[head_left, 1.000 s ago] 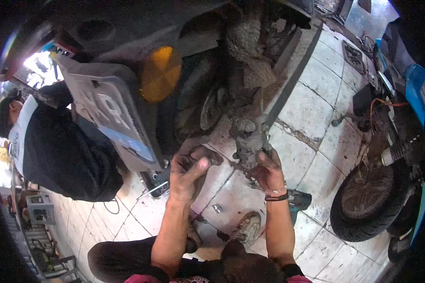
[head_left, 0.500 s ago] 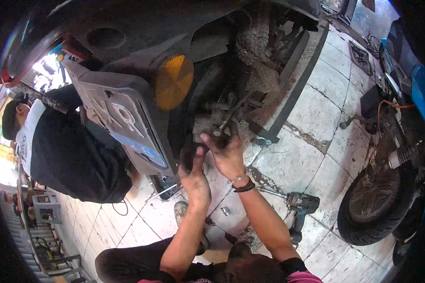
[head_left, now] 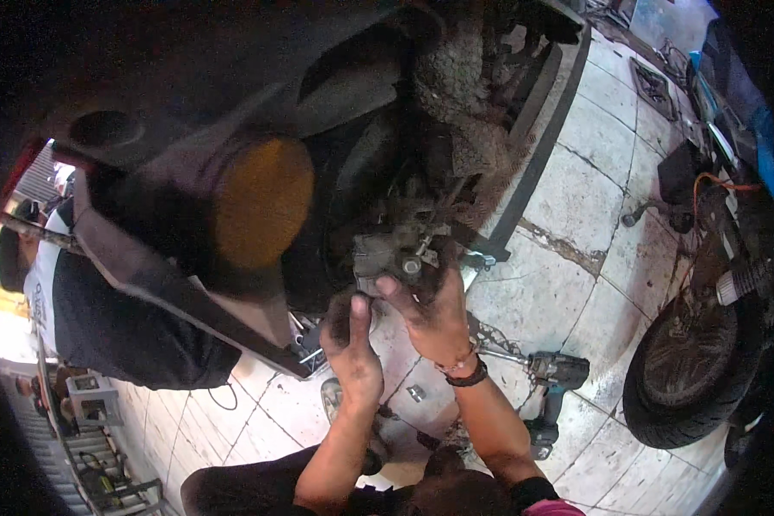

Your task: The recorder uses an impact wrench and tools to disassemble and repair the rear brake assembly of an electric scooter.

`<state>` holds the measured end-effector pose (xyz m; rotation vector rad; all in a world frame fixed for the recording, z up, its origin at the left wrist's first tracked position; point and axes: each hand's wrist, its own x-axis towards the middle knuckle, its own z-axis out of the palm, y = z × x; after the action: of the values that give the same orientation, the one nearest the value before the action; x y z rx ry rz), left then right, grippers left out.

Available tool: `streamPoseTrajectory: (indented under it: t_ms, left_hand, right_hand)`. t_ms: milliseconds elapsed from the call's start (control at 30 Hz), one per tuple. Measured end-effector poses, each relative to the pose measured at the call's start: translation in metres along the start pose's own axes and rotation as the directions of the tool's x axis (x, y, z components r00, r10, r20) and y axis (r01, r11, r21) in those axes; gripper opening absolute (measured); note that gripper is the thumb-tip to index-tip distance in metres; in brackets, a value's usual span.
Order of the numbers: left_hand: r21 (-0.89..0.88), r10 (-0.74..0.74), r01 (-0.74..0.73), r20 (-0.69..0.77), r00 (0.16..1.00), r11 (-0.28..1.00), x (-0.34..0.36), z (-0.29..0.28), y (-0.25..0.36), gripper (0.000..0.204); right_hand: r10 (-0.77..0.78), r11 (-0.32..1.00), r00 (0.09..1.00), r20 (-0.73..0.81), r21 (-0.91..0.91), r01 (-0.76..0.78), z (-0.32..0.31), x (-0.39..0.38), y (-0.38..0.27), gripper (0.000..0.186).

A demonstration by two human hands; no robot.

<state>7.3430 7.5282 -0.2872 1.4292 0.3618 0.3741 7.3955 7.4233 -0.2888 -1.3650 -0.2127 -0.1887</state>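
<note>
Grey metal, the part [head_left: 374, 256] sits by the motorcycle [head_left: 206, 77], the right hand [head_left: 439, 320] holding it; the left hand [head_left: 354, 361] is curled narrow just beside, but I cannot tell whether it grips anything. Positioning the part seems in hand; the next move probably calls for steady support.

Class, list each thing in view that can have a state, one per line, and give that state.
Left hand: thumb extended, fingers partly hidden, grip unclear
Right hand: at the metal part, grip unclear
Metal part: grimy, fastening unclear
Power tool: lying on the floor
Orange reflector: mounted on the vehicle
Right-hand wheel: dirty, tyre fitted
Floor tiles: stained, cracked
</note>
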Motion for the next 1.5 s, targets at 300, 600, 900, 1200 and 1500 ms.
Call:
streamPoseTrajectory:
  t_ms: [300, 600, 900, 1200, 1500]
  left_hand:
    - [-0.033, -0.140, 0.142, 0.058, 0.988, 0.989, 0.025, 0.010, 0.002, 0.048]
    - [-0.132, -0.132, 0.145, 0.103, 0.986, 0.981, 0.043, 0.015, -0.019, 0.051]
    - [-0.221, -0.310, 0.343, 0.172, 0.935, 0.913, 0.052, 0.018, -0.023, 0.054]
    - [0.419, -0.021, -0.065, 0.198, 0.980, 0.906, 0.047, -0.030, -0.077, 0.070]
    - [0.620, -0.830, -0.719, 0.547, 0.111, 0.313, 0.059, -0.203, -0.039, 0.035]
  right_hand:
    - [0.014, 0.982, 0.999, -0.037, -0.190, -0.021, 0.013, 0.014, 0.015, 0.056]
    - [0.132, 0.749, 0.986, 0.100, -0.662, -0.033, 0.020, 0.026, 0.025, 0.044]
    - [-0.252, 0.632, 0.950, 0.184, -0.712, 0.305, 0.011, 0.012, 0.081, 0.051]
    - [-0.251, 0.830, 0.947, -0.201, -0.547, 0.104, -0.023, -0.020, 0.068, 0.076]
    - [0.441, 0.810, 0.869, -0.223, -0.319, -0.492, -0.131, -0.148, 0.159, 0.021]
